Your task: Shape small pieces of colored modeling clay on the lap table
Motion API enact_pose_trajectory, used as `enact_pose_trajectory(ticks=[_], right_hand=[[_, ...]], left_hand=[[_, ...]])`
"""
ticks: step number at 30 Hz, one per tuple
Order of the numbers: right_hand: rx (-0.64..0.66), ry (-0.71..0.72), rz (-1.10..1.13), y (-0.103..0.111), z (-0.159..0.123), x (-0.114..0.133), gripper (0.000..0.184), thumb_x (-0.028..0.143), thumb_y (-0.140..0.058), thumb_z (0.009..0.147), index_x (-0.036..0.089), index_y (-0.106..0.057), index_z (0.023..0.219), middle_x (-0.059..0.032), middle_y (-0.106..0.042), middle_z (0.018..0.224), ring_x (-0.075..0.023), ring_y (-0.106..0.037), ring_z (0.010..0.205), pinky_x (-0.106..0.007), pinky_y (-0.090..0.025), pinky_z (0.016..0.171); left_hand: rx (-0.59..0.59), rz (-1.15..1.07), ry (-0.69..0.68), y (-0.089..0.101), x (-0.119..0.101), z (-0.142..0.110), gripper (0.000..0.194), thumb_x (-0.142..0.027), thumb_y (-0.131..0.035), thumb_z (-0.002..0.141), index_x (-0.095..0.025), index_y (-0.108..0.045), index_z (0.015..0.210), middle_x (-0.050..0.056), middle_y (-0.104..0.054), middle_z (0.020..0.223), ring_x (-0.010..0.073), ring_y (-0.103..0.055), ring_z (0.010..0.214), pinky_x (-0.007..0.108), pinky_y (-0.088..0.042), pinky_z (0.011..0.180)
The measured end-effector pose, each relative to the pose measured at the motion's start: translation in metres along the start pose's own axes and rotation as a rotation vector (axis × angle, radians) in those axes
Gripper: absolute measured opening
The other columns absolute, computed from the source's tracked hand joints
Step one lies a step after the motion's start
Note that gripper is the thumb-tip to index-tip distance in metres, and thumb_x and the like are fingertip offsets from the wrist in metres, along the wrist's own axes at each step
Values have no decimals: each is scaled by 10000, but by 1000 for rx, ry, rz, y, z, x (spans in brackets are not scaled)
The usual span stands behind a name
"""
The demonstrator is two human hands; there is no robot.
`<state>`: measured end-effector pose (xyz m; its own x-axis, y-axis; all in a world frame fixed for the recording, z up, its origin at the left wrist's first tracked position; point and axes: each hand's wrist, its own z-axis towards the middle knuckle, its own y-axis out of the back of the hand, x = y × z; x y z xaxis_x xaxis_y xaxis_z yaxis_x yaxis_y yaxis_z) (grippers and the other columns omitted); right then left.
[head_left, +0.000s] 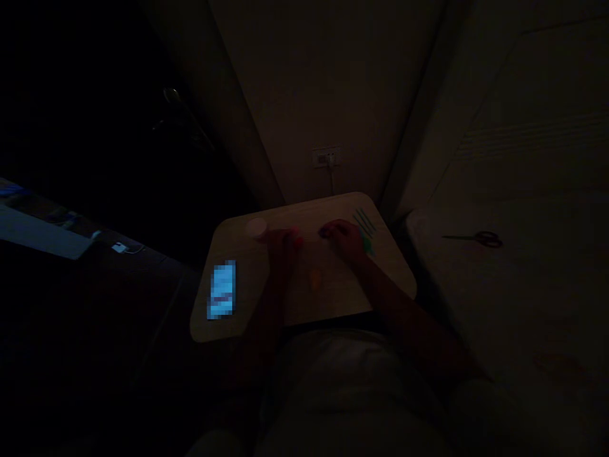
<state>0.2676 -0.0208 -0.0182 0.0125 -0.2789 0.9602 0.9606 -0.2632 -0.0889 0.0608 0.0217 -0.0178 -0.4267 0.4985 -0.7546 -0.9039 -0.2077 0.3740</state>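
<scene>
The scene is very dark. My left hand [281,247] is closed at the middle of a small wooden table [257,279], its fingers against a soft-looking pinkish-red piece [298,241]. My right hand [346,238] is closed too, fingertips pinching a small dark bluish lump [325,232]. Just left of my left hand is a pale round container [257,228]. An orange piece [314,279] lies between my forearms. Beside my right wrist is a green piece [366,245], partly hidden, and beyond it lie several thin green sticks [364,222].
A lit phone [222,290] lies at the table's left side. Scissors [478,238] rest on a pale surface to the right. Behind the table, a wall socket [327,157] has a plug and cord. A white charger-like item [120,247] is at far left.
</scene>
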Motion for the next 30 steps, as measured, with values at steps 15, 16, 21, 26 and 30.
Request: enact_pose_trajectory(ticks=[15,16,21,26,30], right_hand=[[8,59,-11,-2,-4,2,225,407,-640,848,199,-716,812,-61,-743,811,-215,-684,798,-360,-540,801],[17,62,-18,-3,-4,3,225,409,-645,848,198,-719,817,-62,-745,822,-216,-683,803,-359,-536,800],[157,73,-98,-5,-8,5,278,438,-661,857,189,-747,945,-75,-756,932,-211,-677,833,-339,-519,790],[397,141,-233,-8,-12,7,288,429,-716,833,180,-768,967,-63,-750,898,-195,-647,797,-298,-481,730],[456,118,-312,-6,-11,7,331,479,-687,858,156,-745,818,-32,-678,733,-161,-566,684,-273,-414,650]], left_hand=[[135,206,-108,10,-29,-16,124,-273,-583,953,-208,-679,999,102,-641,1015,269,-580,990,450,-456,949],[133,136,-81,9,-30,-16,140,-297,-582,962,-212,-678,1018,96,-664,1021,259,-597,982,435,-467,936],[223,-103,-19,-2,-37,-26,137,-337,-679,905,-222,-717,970,68,-725,1038,237,-658,1004,393,-507,916],[242,-104,53,-9,-36,-32,97,-279,-663,884,-212,-734,886,73,-741,1009,284,-631,1166,465,-471,1029],[270,-123,98,-8,-34,-30,142,-308,-656,881,-186,-718,846,65,-732,890,271,-651,1091,430,-482,1013]])
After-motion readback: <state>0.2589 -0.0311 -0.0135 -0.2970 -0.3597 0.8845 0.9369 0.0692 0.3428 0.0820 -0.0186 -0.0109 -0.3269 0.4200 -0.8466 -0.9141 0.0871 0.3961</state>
